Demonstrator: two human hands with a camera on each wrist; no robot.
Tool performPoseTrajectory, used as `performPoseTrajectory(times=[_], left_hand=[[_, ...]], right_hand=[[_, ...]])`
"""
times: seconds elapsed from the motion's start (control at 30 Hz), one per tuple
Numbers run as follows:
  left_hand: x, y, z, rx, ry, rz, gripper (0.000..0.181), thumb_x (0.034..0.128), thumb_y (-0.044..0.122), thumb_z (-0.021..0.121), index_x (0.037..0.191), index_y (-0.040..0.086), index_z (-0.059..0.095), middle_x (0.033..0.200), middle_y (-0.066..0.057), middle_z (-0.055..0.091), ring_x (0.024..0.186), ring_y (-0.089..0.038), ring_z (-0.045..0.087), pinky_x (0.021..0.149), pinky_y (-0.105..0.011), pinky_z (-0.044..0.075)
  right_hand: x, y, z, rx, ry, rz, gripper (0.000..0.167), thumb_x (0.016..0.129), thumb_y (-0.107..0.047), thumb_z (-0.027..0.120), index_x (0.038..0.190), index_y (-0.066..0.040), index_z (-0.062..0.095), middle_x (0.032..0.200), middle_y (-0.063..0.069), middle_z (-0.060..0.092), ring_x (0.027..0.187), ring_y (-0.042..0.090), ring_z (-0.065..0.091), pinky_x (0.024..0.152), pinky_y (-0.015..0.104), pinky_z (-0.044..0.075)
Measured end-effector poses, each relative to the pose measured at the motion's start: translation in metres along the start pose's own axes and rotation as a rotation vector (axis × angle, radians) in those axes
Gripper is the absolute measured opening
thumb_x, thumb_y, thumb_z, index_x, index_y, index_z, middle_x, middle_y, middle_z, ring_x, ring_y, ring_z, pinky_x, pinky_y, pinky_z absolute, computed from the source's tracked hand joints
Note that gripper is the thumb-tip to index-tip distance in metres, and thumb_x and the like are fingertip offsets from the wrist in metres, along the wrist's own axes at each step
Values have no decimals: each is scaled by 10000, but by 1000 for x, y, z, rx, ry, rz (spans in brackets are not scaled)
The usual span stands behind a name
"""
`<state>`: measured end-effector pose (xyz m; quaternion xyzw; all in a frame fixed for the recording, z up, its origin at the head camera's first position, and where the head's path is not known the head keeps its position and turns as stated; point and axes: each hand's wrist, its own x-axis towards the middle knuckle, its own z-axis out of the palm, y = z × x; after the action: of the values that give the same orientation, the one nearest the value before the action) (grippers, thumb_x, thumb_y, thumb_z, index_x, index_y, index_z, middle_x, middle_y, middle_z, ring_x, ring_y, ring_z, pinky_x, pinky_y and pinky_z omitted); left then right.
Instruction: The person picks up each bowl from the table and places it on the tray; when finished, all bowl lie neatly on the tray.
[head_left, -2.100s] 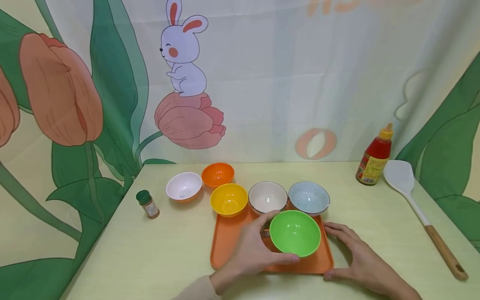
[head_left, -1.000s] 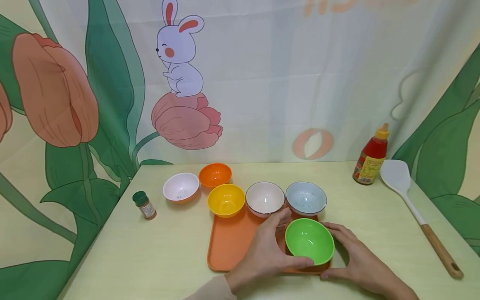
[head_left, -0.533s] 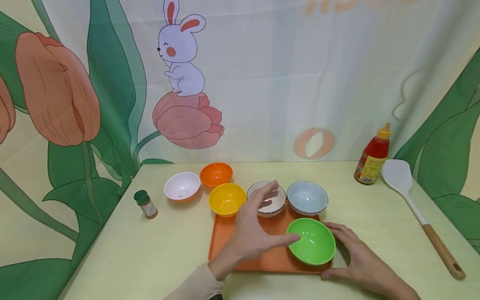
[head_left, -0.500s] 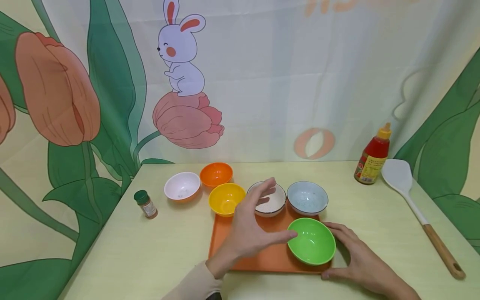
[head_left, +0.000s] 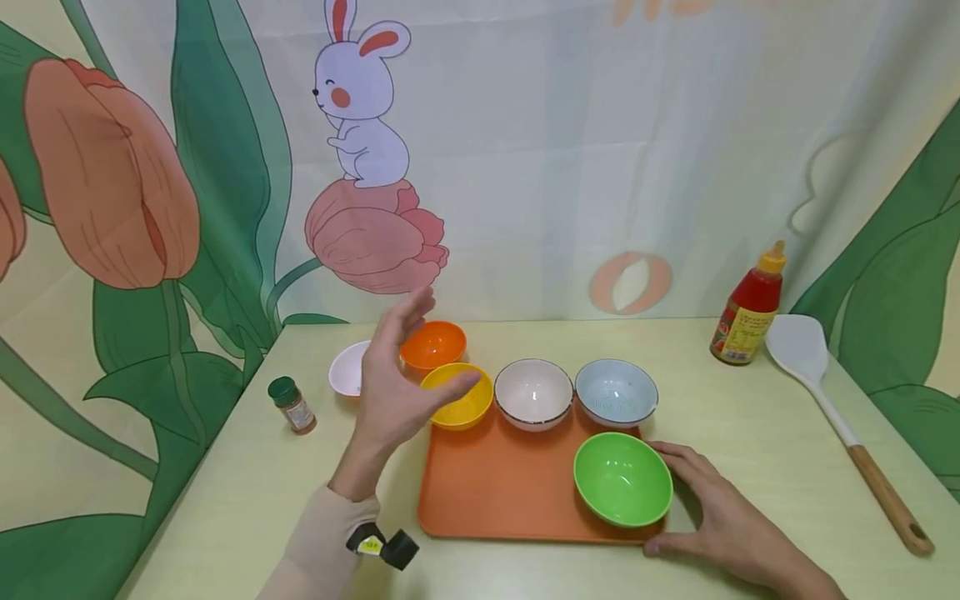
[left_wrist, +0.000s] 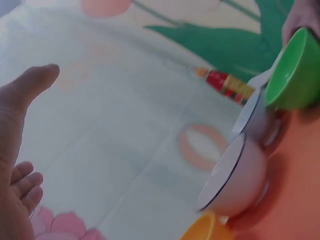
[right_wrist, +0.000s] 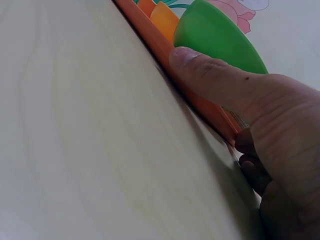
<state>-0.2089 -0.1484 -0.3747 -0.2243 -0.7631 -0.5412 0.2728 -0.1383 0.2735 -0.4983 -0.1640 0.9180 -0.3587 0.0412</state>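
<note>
A green bowl [head_left: 623,480] stands on the right front part of an orange tray [head_left: 495,492]. My right hand [head_left: 723,521] holds the tray's right front corner; in the right wrist view its thumb [right_wrist: 210,75] lies along the tray's rim and the fingers bend at the side. Raised over the yellow bowl [head_left: 472,408] and the white-and-orange bowl [head_left: 345,371] is my left hand [head_left: 397,392], thumb and fingers spread with nothing between them. A cream bowl [head_left: 533,392] and a pale blue bowl [head_left: 617,392] stand at the tray's back edge.
An orange bowl [head_left: 433,343] is behind the yellow one. A green-capped spice jar [head_left: 292,406] stands at the left of the table. To the right are a red sauce bottle [head_left: 748,308] and a white spatula [head_left: 832,408] with a wooden handle. A printed curtain [head_left: 517,167] hangs behind.
My left hand set the green bowl down farther right on the tray, let go, and moved left and up. The right hand stayed at the tray corner.
</note>
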Motion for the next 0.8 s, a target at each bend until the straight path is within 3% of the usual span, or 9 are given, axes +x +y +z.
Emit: performPoseTrajectory(times=[0.13,0.33,0.57,0.8], left_hand=[[6,-17,-25,53,25,-8,1022,810,387,1006,1679,257,485,1671,81,528,1547,-180,495,1329,-469,412],[6,-49,-48,130,93,-116,1042,798,269,1026,1681,282,474,1686,100,510,1560,-163,475,1341,-444,392],[-3,-84,-60,214,137,-257,1094,772,295,1047,1694,312,458,1708,98,482,1567,-182,442,1350,-496,369],[-13,-113,-62,286,144,-372,1130,783,360,1035,1720,364,404,1741,46,437,1582,-305,414,1283,-677,417]], right_hand=[[0,0,0,-4,1,-6,1180,703,-737,957,1631,-158,514,1701,55,431,1586,435,384,1222,801,377],[0,0,1,-1,-2,2,1172,710,-732,957,1632,-166,509,1707,59,423,1589,438,378,1220,807,374],[-1,1,0,-5,-2,-2,1173,712,-738,952,1634,-164,510,1705,68,431,1585,440,386,1218,805,379],[-1,-1,0,-11,0,7,1178,709,-748,947,1633,-163,510,1706,66,426,1586,441,383,1216,807,379]])
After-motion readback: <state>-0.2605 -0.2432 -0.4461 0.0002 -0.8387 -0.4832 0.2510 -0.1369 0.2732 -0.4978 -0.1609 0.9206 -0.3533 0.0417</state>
